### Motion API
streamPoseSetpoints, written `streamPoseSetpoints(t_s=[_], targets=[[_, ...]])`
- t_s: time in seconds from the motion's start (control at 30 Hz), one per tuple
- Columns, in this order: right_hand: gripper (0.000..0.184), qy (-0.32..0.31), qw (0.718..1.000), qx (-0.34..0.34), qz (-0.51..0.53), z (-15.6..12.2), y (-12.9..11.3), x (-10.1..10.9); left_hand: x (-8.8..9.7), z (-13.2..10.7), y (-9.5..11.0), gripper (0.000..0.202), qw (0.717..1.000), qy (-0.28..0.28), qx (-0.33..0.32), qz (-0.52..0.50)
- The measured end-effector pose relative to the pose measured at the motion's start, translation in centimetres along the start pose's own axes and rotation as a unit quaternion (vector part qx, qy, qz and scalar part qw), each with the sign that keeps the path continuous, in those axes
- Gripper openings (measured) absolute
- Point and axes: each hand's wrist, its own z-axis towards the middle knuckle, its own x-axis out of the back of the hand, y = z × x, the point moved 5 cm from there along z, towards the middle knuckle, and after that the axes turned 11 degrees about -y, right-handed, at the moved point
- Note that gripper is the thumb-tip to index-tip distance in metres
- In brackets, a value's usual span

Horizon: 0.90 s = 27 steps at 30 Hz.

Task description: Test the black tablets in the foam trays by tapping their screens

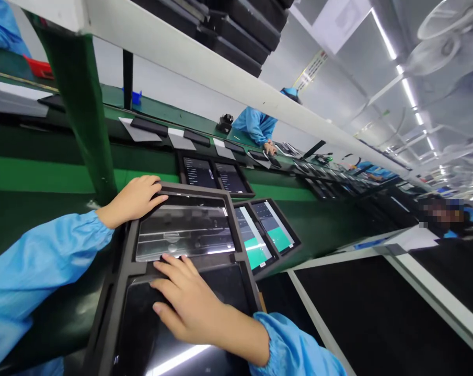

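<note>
A black foam tray [229, 194] lies in front of me with two compartments. In its far compartment is a dark, glossy tablet [193, 222]; a second dark tablet [142, 334] fills the near one and reflects a ceiling light. My left hand [132, 201] rests over the tray's far left corner, fingers stretched along the rim and thumb apart. Across the near tablet lies my right hand [191, 303], fingers spread, fingertips by the divider between the compartments. That hand and its sleeve cover part of the near tablet.
Beyond is a tray with two lit tablets [199, 173]; another tray [295, 241] at right holds green-and-white screens. A green post [79, 115] and white beam [189, 65] cross in front. A co-worker [255, 125] handles a device across the green bench. Black-topped surfaces [377, 297] stand right.
</note>
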Motion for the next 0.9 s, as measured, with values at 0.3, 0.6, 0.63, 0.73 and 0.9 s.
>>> streamPoseSetpoints(t_s=[0.3,0.6,0.63,0.73,0.9], targets=[[0.05,0.001,0.998,0.017,-0.056,2.1,-0.5,-0.9,-0.7,-1.4,-0.4,0.062,0.996,0.025,0.02,-0.079],[0.056,-0.007,0.987,-0.01,-0.163,1.8,-2.1,0.0,-2.2,-1.7,-1.9,0.061,0.995,0.018,-0.002,-0.099],[0.056,0.002,0.984,-0.015,-0.176,1.6,-2.1,0.0,-2.5,-1.7,-2.3,0.063,0.995,0.021,-0.006,-0.096],[0.057,0.035,0.976,-0.034,-0.213,1.1,-2.1,-0.2,-3.4,-1.6,-3.3,0.07,0.996,0.027,-0.01,-0.089],[0.055,0.035,0.971,-0.015,-0.237,1.1,-1.7,-0.7,-3.5,-1.4,-3.6,0.076,0.996,0.021,0.006,-0.089]])
